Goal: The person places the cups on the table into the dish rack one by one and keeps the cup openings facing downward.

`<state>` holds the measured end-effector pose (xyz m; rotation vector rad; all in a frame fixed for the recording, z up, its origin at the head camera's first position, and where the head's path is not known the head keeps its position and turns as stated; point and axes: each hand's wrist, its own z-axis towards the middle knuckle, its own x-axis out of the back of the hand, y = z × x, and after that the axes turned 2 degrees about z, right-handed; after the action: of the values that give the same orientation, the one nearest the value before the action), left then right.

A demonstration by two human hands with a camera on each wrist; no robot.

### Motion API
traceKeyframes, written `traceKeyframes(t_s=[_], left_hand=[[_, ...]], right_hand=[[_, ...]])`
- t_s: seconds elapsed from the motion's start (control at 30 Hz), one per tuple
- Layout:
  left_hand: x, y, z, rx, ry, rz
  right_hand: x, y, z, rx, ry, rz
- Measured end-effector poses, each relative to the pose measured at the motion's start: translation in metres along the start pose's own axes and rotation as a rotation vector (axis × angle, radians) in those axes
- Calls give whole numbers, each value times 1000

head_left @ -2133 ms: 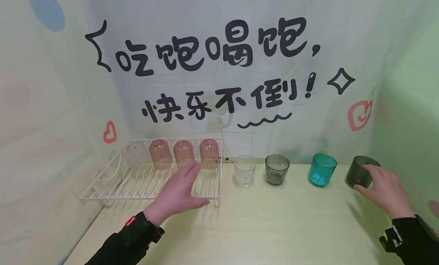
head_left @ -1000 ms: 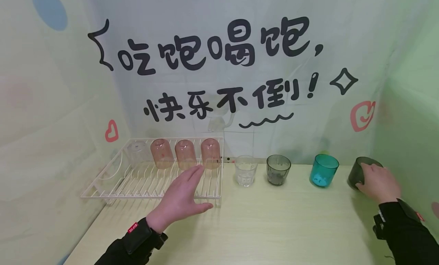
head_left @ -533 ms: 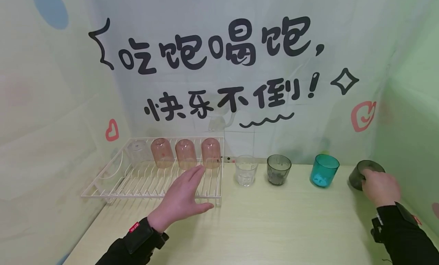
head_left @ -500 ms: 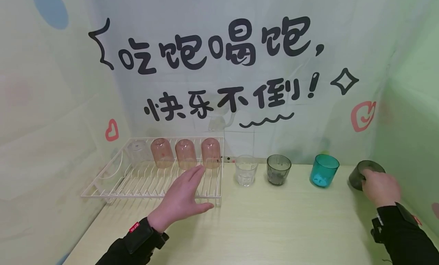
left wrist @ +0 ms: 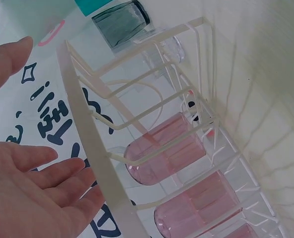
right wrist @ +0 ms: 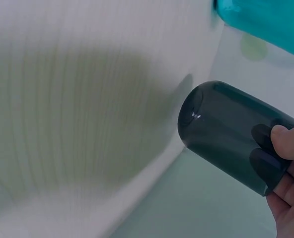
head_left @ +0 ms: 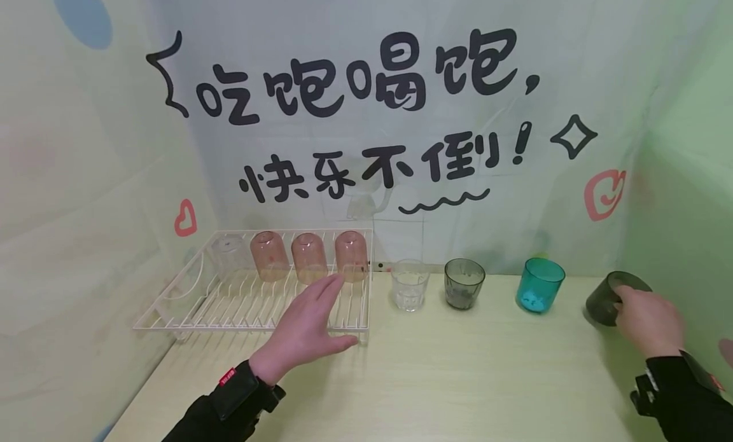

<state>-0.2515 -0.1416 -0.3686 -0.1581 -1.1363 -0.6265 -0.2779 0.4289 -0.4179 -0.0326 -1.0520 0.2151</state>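
Note:
At the far right, my right hand (head_left: pixel 649 318) pinches a dark grey drinking glass (head_left: pixel 602 305) near its rim, the thumb on the near wall. The right wrist view shows this dark glass (right wrist: pixel 226 134) tilted, its rounded base away from the hand, its shadow on the table beside it. My left hand (head_left: pixel 303 327) is open and holds nothing. It overlaps the front right corner of the white wire rack (head_left: pixel 229 331) in the head view. In the left wrist view its spread fingers (left wrist: pixel 52 173) lie right alongside the rack's white edge.
Upside down in the rack stand a clear glass (head_left: pixel 229 251) and three pink glasses (head_left: pixel 268 257). Right of it, a clear glass (head_left: pixel 409 286), a grey glass (head_left: pixel 462 286) and a teal glass (head_left: pixel 540 286) stand upright along the back wall. A green wall (head_left: pixel 687 226) closes the right side.
My right hand has closed on the dark glass at its rim, and the glass has shifted a little right and nearer, with more tilt. The left hand has barely moved.

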Motion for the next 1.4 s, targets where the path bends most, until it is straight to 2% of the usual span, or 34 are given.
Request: traceKeyframes(t_s=[0.23,0.37,0.43,0.5,0.57,0.67,0.93,1.13,1.4], left_hand=[[1,3,5,18,-8,-18],[0,4,7,35,-12,-34],[0,4,8,35,-8,-38],[-1,3,9,29,-2,-37],[0,3,10,22,3,-30],[0,2,12,8,11,-21],[6,3,17,14,13,-33],[11,2,20,-4,48,-36],[13,0,23,-8,60,-33]], right_hand=[[8,-5,-3,32,22,0],[2,6,-6,42,41,-7],[-4,14,-5,16,10,-9],[-11,19,-5,-16,15,-41],[-11,18,-4,-39,-8,-43],[-1,4,-6,-48,-2,-43],[30,-35,-9,18,-4,-16],[36,-45,-9,66,49,3],[41,-54,-7,103,130,33]])
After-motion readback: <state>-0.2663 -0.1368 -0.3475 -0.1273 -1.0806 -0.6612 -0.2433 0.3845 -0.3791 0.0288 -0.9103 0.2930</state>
